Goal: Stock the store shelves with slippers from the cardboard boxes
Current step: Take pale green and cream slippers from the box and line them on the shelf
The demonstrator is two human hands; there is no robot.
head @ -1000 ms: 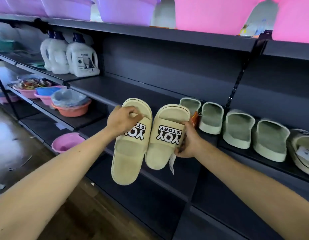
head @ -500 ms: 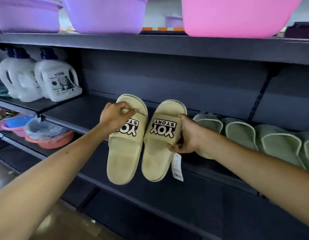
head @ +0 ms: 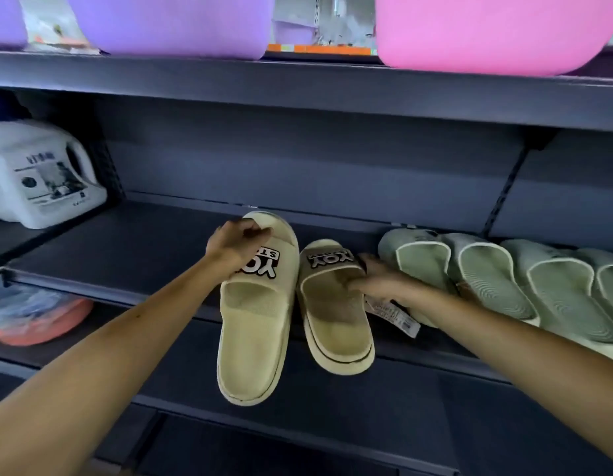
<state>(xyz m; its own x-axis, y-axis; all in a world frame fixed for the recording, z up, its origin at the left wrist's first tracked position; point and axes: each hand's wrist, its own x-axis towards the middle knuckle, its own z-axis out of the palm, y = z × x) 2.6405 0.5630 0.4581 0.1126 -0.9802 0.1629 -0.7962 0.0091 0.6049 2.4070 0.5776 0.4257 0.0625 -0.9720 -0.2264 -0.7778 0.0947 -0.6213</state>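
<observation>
At the front edge of the shelf [head: 133,249], the left hand [head: 236,247] is gripping the left beige slipper [head: 253,324] near its toe, heel overhanging. The right hand [head: 377,280] is holding the right beige slipper [head: 332,324] by its strap, just beside the green slippers [head: 487,280].

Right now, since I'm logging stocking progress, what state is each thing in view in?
Left cream slipper: tilted, held at the toe, heel hanging past the shelf edge.
Right cream slipper: lying toe-in on the shelf, heel overhanging.
Left hand: fingers curled over its slipper's toe.
Right hand: fingers tucked under its slipper's strap.
Price tag: lying beside the right slipper.
Green slippers: lined up on the shelf.
Detergent jug: upright.
</observation>
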